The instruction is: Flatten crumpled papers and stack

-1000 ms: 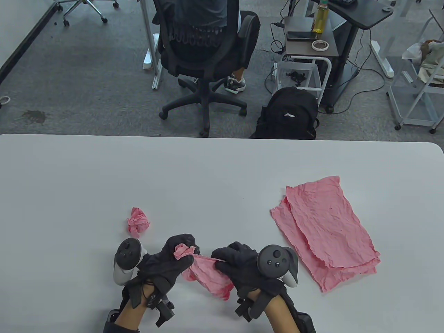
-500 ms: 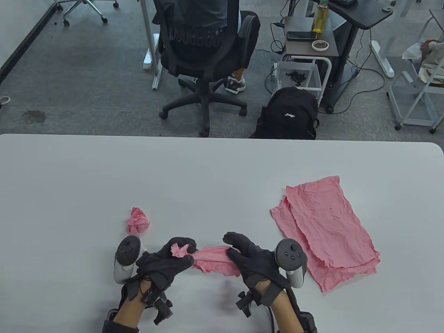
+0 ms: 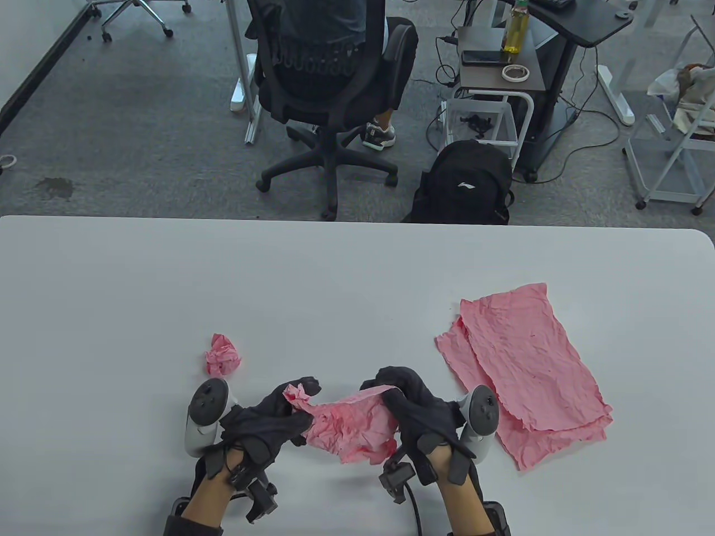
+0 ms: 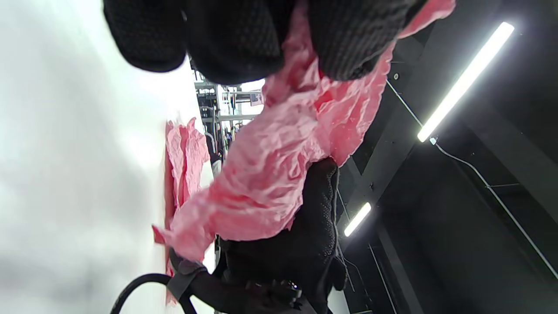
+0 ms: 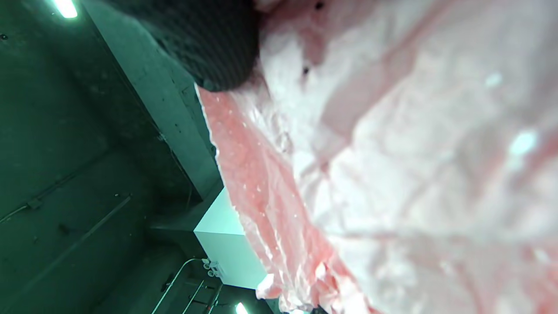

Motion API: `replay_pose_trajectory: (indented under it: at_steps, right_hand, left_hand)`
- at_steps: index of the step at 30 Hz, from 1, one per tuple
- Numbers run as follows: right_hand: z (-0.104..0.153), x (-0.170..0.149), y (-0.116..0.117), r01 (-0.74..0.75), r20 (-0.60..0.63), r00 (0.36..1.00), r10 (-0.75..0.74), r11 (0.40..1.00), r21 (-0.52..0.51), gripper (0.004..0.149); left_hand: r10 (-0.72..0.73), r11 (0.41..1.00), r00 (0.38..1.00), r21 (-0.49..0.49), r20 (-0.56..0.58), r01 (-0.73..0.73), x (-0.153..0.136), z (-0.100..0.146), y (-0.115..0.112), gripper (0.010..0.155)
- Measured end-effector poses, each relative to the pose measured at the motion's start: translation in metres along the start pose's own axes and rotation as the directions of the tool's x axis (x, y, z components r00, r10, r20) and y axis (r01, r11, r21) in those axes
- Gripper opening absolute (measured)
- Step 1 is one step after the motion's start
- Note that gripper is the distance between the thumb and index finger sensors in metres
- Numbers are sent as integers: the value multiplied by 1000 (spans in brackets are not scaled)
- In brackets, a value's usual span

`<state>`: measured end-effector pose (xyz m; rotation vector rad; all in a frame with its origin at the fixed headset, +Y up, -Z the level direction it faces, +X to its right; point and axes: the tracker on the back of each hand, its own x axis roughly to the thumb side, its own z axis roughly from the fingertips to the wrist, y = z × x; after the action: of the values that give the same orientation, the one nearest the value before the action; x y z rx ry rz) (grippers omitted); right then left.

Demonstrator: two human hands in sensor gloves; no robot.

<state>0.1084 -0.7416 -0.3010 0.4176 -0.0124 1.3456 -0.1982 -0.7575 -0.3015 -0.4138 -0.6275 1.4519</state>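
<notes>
Now both hands [image 3: 273, 416] [image 3: 416, 416] raised, pink sheet [image 3: 349, 427] between

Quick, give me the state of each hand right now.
Left hand: grips the left end of the pink paper, held above the table.
Right hand: grips the right end of the same paper.

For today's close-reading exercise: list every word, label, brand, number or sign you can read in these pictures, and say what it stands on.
No text can be read as words.
A white logo mark, no letters, stands on the black backpack on the floor.
The label on the yellow bottle is too small to read.
The pink paper sheet held by the left hand and right hand bears no print.
</notes>
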Motion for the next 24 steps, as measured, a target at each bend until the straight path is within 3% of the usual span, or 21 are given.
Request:
replay_pose_trajectory:
  at_steps: [4,8,12,14,17,19,24]
  right_hand:
    - [3,7,-9,-133,-19,991,132,987,-85,42]
    - [5,7,-14,-327,-77,945,319,935,-140,42]
    - [3,2,-13,-281,-103,957,272,955,-94,44]
    - [5,4,-15,-305,-95,951,296,945,-115,41]
    - [4,8,-20,-323,-80,946,315,936,-140,40]
    - [5,11,-23,-311,-59,950,306,936,-164,40]
    - [6,13,-27,-322,-48,946,319,920,-224,40]
  left_hand:
    - [-19,999,999,30,35,18,3,3,0,49]
    - [91,995,990,-50,112,-86,5,2,-1,47]
    - [205,968,966,-180,157,-176,9,-2,-6,47]
    - [192,973,971,-158,145,-169,10,-1,-8,49]
    - [112,991,987,-92,114,-102,7,0,-4,66]
    - [102,993,990,-69,96,-96,5,1,-1,70]
    - [157,984,983,-94,97,-148,1,0,0,48]
